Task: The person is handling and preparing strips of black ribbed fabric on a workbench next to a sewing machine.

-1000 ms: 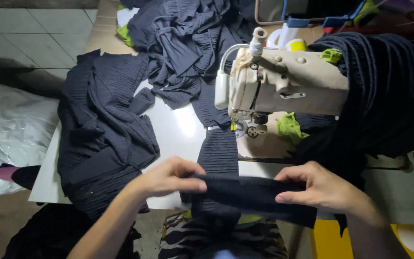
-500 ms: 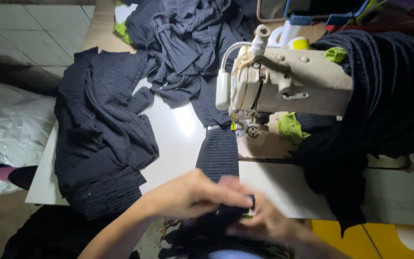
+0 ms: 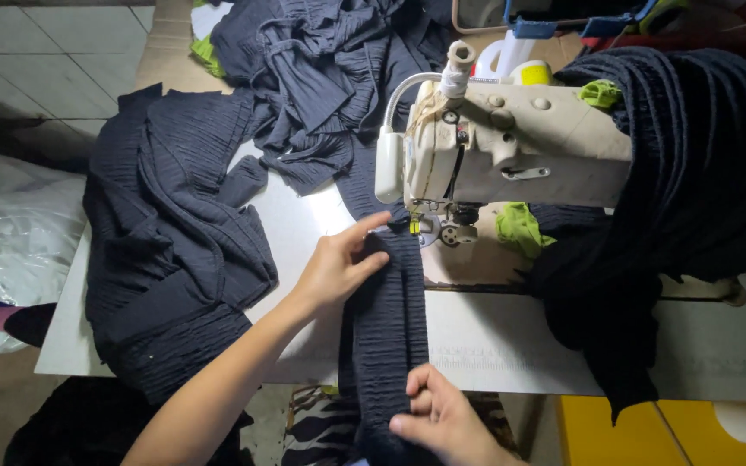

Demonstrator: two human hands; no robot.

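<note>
Fabric strip: a long, narrow band of dark crinkled cloth, running from the near edge of the bench straight up to the needle area of the sewing machine.
Left hand: fingers spread flat, pressing the strip's left side just before the presser foot; the grip is open, closing on nothing.
Right hand: at the bench's near edge, fingers curled round the strip's lower end, a closed pinch on the cloth.
Progress: the strip lies straight and lined up with the needle; whether its far end sits under the foot cannot be told. By the look of it, stitching along its length is yet to be done.
Left edge of bench: a heap of dark pleated fabric hanging over the side.
Far edge: more dark cloth piled behind the machine.
Right side: dark cloth draped over the machine's arm, a green scrap beneath it.
</note>
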